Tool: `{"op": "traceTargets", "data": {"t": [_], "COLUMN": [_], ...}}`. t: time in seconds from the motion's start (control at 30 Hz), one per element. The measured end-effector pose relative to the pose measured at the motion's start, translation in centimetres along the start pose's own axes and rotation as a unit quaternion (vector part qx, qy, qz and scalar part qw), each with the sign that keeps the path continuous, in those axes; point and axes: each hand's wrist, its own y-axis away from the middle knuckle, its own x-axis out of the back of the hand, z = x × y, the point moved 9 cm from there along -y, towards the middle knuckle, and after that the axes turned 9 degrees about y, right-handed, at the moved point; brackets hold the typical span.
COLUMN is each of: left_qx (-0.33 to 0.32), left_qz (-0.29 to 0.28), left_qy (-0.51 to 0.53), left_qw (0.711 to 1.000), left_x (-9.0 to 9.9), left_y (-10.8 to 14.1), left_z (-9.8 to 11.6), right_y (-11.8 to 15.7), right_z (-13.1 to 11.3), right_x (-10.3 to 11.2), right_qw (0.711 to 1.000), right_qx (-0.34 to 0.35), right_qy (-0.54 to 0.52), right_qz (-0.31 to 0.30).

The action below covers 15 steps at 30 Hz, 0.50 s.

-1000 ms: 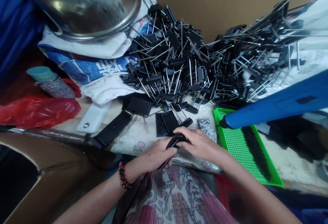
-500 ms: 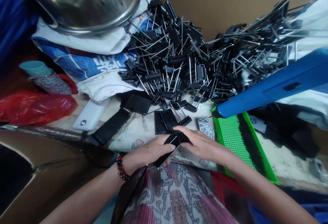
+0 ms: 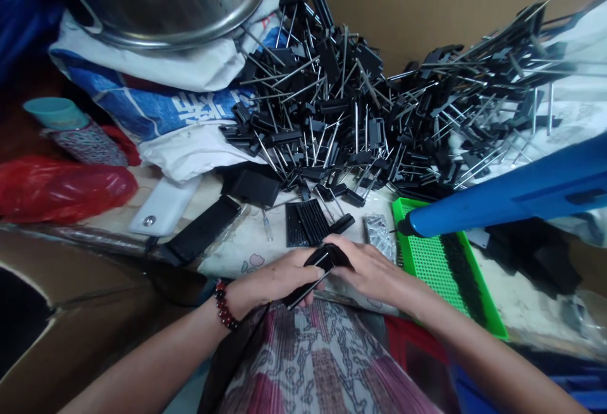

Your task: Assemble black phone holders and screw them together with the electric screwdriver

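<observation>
In the head camera view, a glossy black piece (image 3: 307,278) lies between a worker's two bare hands at the near edge of a cluttered table (image 3: 279,237). The fingers of the left hand (image 3: 284,275) close around its lower part, the thumb on top; those of the right hand (image 3: 359,267) grip its upper end. Just beyond the fingertips rest ribbed black strips (image 3: 310,223), with a small clear-handled tool (image 3: 267,224) to their left. To the right of the right fingers lie a silvery patterned block (image 3: 379,236) and a green perforated tray (image 3: 499,328) holding dark bits, the tip of a blue power driver (image 3: 502,193) above its far end. Farther from the fingers, black parts with metal rods (image 3: 332,110) form a tangled heap.
</observation>
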Motion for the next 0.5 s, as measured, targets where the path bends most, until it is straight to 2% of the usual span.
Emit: {"op": "traceTargets", "data": {"t": [0.27, 0.5], "left_qx": [0.028, 0.0], "left_qz": [0.003, 0.025], "left_qy": [0.049, 0.151], "left_qw": [0.998, 0.988], "left_x": [-0.6, -0.7], "left_y": [0.2, 0.5], "left_z": [-0.4, -0.6], "right_y": [-0.4, -0.9], "right_z": [0.2, 1.0], "right_x": [-0.1, 1.2], "right_qw": [1.0, 0.999], "right_qx": [-0.013, -0.014], "right_qy": [0.015, 0.024], "right_qz": [-0.015, 0.044]}}
